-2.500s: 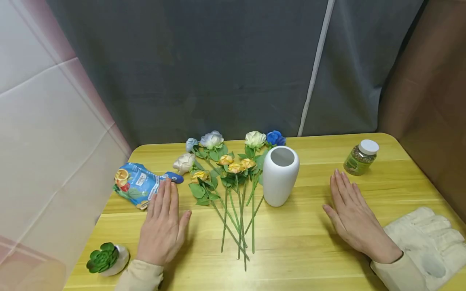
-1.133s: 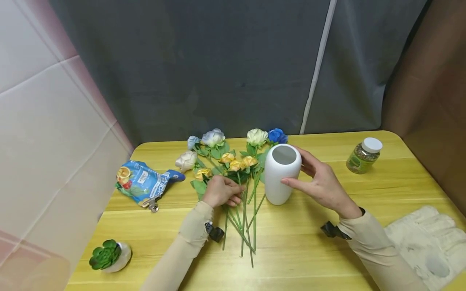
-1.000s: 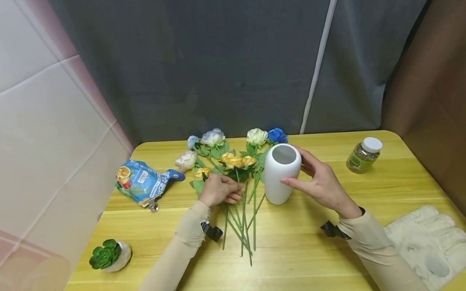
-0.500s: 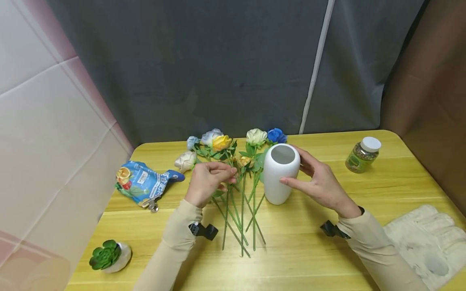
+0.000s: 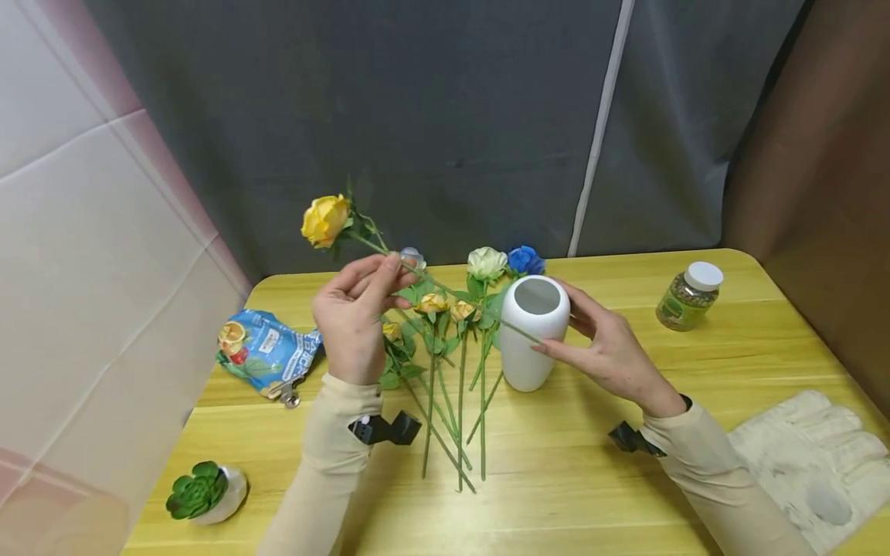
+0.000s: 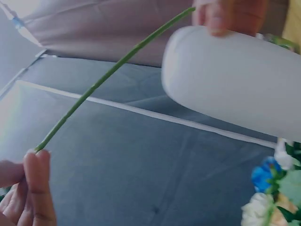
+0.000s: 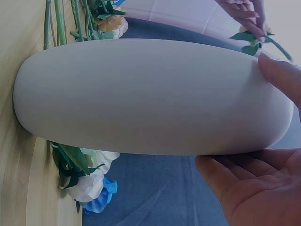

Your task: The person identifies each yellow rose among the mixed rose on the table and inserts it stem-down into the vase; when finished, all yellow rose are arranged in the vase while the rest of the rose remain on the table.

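Note:
My left hand point(image 5: 353, 324) pinches the green stem of a yellow rose point(image 5: 325, 222), held up above the table. Its bloom points to the upper left, and the stem slants down to the right, passing in front of the white vase point(image 5: 530, 347) in the head view. In the left wrist view the bare stem point(image 6: 110, 71) runs from the fingertips up toward the vase's mouth. My right hand point(image 5: 612, 355) holds the upright vase near its top, thumb in front and fingers behind. The right wrist view shows the vase point(image 7: 141, 99) standing on the table.
More roses lie left of the vase: yellow point(image 5: 433, 303), cream point(image 5: 487, 264) and blue point(image 5: 526, 260), stems toward the front. A blue pouch point(image 5: 267, 347) and potted succulent point(image 5: 202, 493) are at left. A white-capped jar point(image 5: 690, 297) and pale glove point(image 5: 813, 463) are at right.
Both hands lay flat at first; the right then took hold of the vase. The left hand picked a yellow rose from the pile and lifted it up and left.

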